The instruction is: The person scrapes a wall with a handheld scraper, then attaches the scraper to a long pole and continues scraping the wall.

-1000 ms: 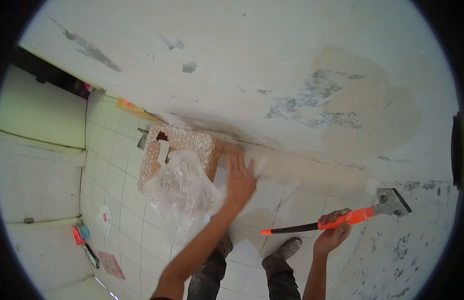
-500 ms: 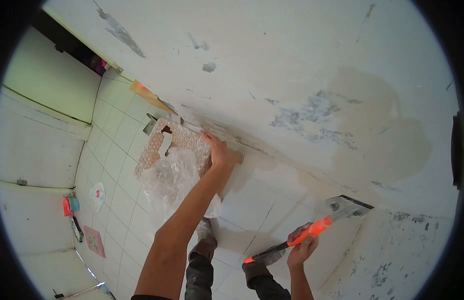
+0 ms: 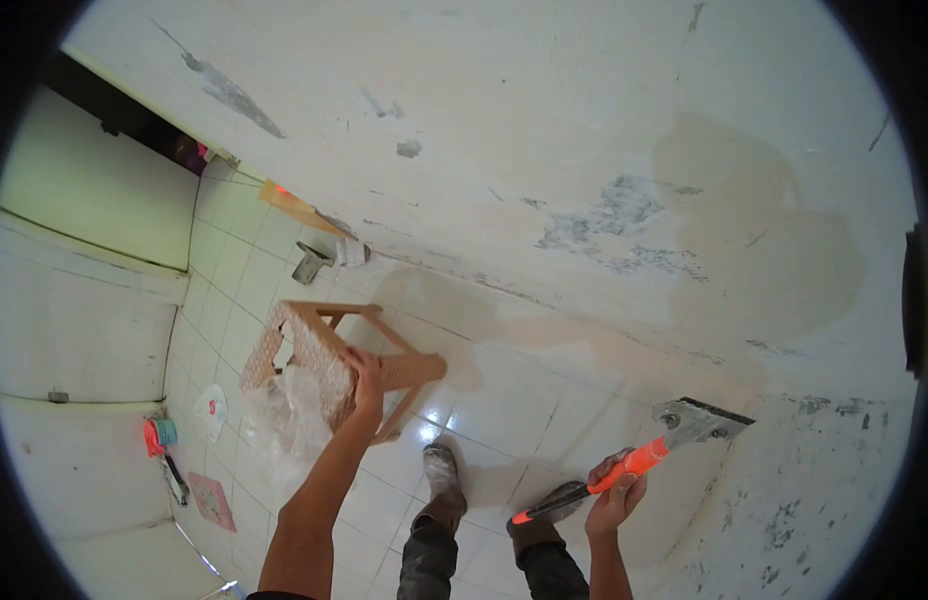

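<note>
My left hand (image 3: 362, 378) grips the edge of a tan stool (image 3: 322, 345), whose speckled seat has a cut-out and whose legs show on the right. A crumpled clear plastic bag (image 3: 287, 410) lies over the seat's near side. In my right hand (image 3: 616, 500) is a long-handled scraper (image 3: 646, 457) with an orange and black grip. Its wide metal blade (image 3: 699, 420) points up and right, by the corner where the walls meet the floor.
The patched white wall (image 3: 504, 150) runs along the top, with a damp-looking area at right. A putty knife (image 3: 311, 262) and a tan board (image 3: 302, 208) are near the wall's foot. My boots (image 3: 444, 475) stand on white tiles. A pink mat (image 3: 212, 500) lies at left.
The stool has moved left and down in view with my left hand, so more of its legs show. The putty knife is now uncovered. My right hand keeps its hold on the scraper.
</note>
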The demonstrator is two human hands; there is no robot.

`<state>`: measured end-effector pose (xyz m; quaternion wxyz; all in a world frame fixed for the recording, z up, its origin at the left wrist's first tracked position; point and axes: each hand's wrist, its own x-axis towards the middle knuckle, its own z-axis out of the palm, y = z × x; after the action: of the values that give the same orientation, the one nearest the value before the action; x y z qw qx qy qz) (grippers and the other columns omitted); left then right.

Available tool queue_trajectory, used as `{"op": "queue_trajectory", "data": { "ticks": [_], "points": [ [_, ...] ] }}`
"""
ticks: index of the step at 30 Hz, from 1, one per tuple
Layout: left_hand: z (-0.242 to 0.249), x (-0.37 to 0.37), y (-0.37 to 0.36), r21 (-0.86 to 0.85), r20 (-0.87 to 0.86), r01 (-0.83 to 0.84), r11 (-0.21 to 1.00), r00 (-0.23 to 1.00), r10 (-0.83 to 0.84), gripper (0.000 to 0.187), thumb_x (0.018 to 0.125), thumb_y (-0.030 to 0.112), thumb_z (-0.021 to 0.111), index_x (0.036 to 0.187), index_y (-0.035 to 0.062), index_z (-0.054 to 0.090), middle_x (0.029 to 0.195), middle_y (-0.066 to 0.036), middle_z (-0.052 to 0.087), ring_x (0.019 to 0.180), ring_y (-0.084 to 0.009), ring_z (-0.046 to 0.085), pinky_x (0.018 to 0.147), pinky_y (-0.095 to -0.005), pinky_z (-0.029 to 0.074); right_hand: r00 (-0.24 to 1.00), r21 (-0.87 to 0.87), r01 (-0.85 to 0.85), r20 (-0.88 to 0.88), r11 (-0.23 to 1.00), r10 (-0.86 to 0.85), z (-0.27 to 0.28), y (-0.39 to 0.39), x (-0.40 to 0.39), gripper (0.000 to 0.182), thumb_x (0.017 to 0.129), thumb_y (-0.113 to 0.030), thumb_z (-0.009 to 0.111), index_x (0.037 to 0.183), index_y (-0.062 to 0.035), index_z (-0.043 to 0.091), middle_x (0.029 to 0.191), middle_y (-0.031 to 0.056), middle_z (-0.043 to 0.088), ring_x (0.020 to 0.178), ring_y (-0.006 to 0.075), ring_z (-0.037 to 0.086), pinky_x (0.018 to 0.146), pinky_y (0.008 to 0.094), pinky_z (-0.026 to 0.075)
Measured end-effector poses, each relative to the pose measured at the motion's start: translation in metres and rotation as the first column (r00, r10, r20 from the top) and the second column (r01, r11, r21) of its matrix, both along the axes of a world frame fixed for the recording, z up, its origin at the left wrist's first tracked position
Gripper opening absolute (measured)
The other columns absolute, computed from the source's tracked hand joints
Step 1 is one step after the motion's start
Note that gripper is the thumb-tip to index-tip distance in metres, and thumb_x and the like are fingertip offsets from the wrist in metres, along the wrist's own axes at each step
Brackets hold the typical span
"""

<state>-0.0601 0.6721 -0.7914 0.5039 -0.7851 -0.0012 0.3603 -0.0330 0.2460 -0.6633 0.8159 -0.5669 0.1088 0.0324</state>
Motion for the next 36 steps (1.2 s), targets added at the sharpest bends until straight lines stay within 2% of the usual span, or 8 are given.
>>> {"op": "queue_trajectory", "data": {
  "ticks": [4, 7, 9, 15, 25, 30, 31, 36],
  "points": [
    [0.003, -0.064, 0.019, -0.015, 0.016, 0.051, 0.999, 0.999, -0.05, 0.054, 0.096, 0.032, 0.048, 0.146, 0.0141, 0.038, 0.132, -0.021, 0.051, 0.127, -0.0469, 0.044, 0.097, -0.0757, 0.039, 0.997, 0.025, 0.075, -0.007, 0.997, -0.075, 0.005, 0.023, -0.011, 0.05, 0.098, -0.052, 0.056, 0.105, -0.0033, 0.045, 0.081, 0.0055, 0.048, 0.067, 0.0132, 0.048, 0.056, 0.0269, 0.04],
    [0.012, -0.102, 0.027, 0.162, -0.121, 0.134, 0.978, 0.986, -0.115, 0.053, 0.096, 0.031, 0.048, 0.145, 0.0121, 0.039, 0.132, -0.021, 0.05, 0.127, -0.0469, 0.044, 0.101, -0.0741, 0.036, 0.996, 0.047, 0.094, -0.007, 0.995, -0.093, 0.008, 0.041, -0.017, 0.048, 0.099, -0.05, 0.055, 0.106, -0.0031, 0.045, 0.081, 0.0056, 0.049, 0.066, 0.0132, 0.048, 0.056, 0.027, 0.04],
    [0.042, -0.118, 0.028, -0.071, -0.206, 0.109, 0.992, 0.971, -0.121, 0.054, 0.096, 0.031, 0.049, 0.145, 0.0102, 0.038, 0.134, -0.021, 0.049, 0.128, -0.0463, 0.043, 0.107, -0.0728, 0.029, 0.994, 0.046, 0.106, 0.003, 0.993, -0.106, 0.011, 0.055, -0.018, 0.048, 0.099, -0.05, 0.055, 0.106, -0.003, 0.045, 0.081, 0.0055, 0.049, 0.066, 0.0132, 0.048, 0.056, 0.0269, 0.04],
    [0.007, -0.215, 0.068, -0.333, -0.054, -0.002, 0.943, 0.998, -0.017, 0.049, 0.095, 0.026, 0.05, 0.14, 0.0102, 0.041, 0.128, -0.019, 0.051, 0.126, -0.0433, 0.044, 0.112, -0.0708, 0.022, 0.991, 0.042, 0.13, -0.001, 0.991, -0.13, 0.013, 0.095, -0.018, 0.053, 0.097, -0.053, 0.056, 0.109, -0.0022, 0.046, 0.084, 0.0056, 0.05, 0.069, 0.0133, 0.049, 0.056, 0.0272, 0.04],
    [0.027, -0.311, 0.055, -0.427, -0.188, -0.052, 0.903, 0.982, -0.032, 0.038, 0.092, 0.023, 0.053, 0.13, 0.0157, 0.056, 0.118, -0.015, 0.055, 0.121, -0.0376, 0.048, 0.115, -0.0679, 0.019, 0.991, 0.056, 0.098, 0.084, 0.994, -0.102, -0.007, 0.126, 0.01, 0.051, 0.099, -0.052, 0.052, 0.109, -0.0022, 0.047, 0.086, 0.006, 0.05, 0.071, 0.013, 0.049, 0.058, 0.0278, 0.041],
    [0.034, -0.356, 0.029, -0.351, -0.344, -0.086, 0.933, 0.938, -0.043, 0.052, 0.097, 0.034, 0.048, 0.142, 0.0088, 0.045, 0.131, -0.018, 0.053, 0.127, -0.0379, 0.045, 0.114, -0.0677, 0.015, 0.99, 0.029, 0.067, 0.122, 0.997, -0.07, -0.027, 0.112, 0.033, 0.052, 0.099, -0.052, 0.052, 0.109, -0.0018, 0.048, 0.086, 0.0064, 0.051, 0.07, 0.0128, 0.05, 0.058, 0.0274, 0.042],
    [0.036, -0.362, 0.023, -0.387, -0.429, -0.189, 0.903, 0.903, 0.006, 0.046, 0.097, 0.028, 0.047, 0.136, 0.0045, 0.055, 0.131, -0.024, 0.054, 0.119, -0.0387, 0.052, 0.11, -0.0648, 0.029, 0.989, 0.02, 0.067, 0.129, 0.998, -0.069, -0.034, 0.109, 0.038, 0.052, 0.099, -0.053, 0.052, 0.108, -0.0017, 0.048, 0.084, 0.0063, 0.051, 0.067, 0.0127, 0.05, 0.056, 0.0269, 0.042],
    [-0.002, -0.314, 0.037, -0.454, -0.529, -0.391, 0.8, 0.842, 0.112, 0.041, 0.095, 0.028, 0.05, 0.128, 0.0054, 0.059, 0.121, -0.022, 0.058, 0.108, -0.0373, 0.055, 0.101, -0.06, 0.035, 0.977, -0.03, 0.033, 0.214, 0.999, -0.026, -0.056, 0.092, 0.064, 0.054, 0.098, -0.054, 0.053, 0.106, -0.0013, 0.047, 0.076, 0.0058, 0.052, 0.057, 0.012, 0.05, 0.049, 0.0251, 0.041]
  ]
}}
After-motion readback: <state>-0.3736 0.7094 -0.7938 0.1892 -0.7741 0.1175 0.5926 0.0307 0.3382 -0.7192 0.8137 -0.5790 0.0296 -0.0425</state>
